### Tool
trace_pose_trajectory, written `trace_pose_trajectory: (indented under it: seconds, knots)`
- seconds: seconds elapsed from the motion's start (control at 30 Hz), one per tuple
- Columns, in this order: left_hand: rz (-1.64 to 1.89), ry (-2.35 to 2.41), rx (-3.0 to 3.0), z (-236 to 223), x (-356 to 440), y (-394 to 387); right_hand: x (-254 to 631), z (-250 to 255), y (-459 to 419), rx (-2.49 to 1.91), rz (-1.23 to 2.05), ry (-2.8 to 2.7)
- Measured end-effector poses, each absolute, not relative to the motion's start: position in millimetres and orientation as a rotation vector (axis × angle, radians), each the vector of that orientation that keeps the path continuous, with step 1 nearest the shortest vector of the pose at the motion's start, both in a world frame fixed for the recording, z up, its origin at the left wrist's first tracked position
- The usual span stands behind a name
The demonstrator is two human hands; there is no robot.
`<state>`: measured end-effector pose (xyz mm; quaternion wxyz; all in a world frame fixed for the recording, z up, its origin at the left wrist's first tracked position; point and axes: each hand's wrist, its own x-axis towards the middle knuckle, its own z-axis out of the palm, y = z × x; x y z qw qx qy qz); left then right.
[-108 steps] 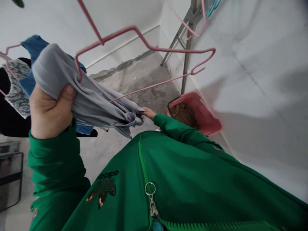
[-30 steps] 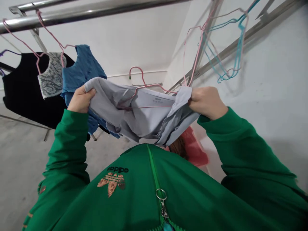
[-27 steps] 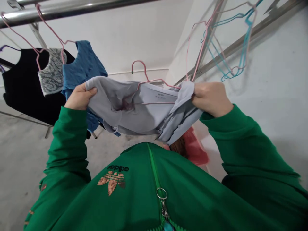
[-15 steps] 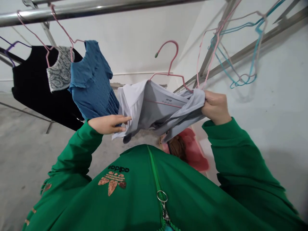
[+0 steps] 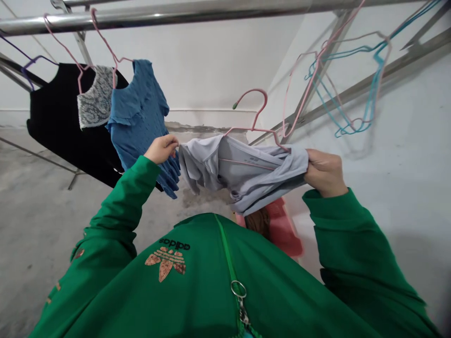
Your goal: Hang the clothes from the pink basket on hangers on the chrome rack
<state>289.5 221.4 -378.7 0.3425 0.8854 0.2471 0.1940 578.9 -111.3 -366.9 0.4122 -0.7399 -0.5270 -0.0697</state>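
Observation:
A grey garment (image 5: 243, 171) hangs bunched on a pink wire hanger (image 5: 254, 115) in front of my chest. My right hand (image 5: 324, 172) is closed round the garment's right end and the hanger's shoulder. My left hand (image 5: 162, 148) is curled at the garment's left edge, its fingers pinching the cloth there, right beside a blue top (image 5: 141, 117). The hanger's hook points up, free of the steel rail (image 5: 169, 14) above.
A black garment (image 5: 59, 126) and a grey lace piece (image 5: 95, 96) hang on the rail at the left. Empty pink and blue hangers (image 5: 348, 89) dangle at the right by the white wall. A pink basket (image 5: 282, 230) with clothes sits on the concrete floor below.
The hanger now sits inside the grey garment, hook sticking out the top. My left hand moved from under the cloth up to its left edge. The garment dropped slightly.

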Motion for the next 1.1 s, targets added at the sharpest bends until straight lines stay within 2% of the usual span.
trace_pose_trajectory:
  seconds: [0.33,0.53,0.73,0.87,1.1]
  knots:
    - [0.691,0.608,2.354,-380,301,206,580,-379,-124,-1.831,-0.059,-1.169]
    - [0.769,0.659,2.145,-369,293,217,581,-381,-125,-1.796,-0.025,-1.124]
    - [0.989,0.818,2.274,-360,286,237,568,-375,-116,-1.787,0.005,-1.079]
    - [1.243,0.901,2.383,-355,289,216,564,-371,-107,-1.787,0.008,-1.137]
    - [0.833,0.955,2.056,-374,289,176,566,-378,-104,-1.769,-0.031,-1.210]
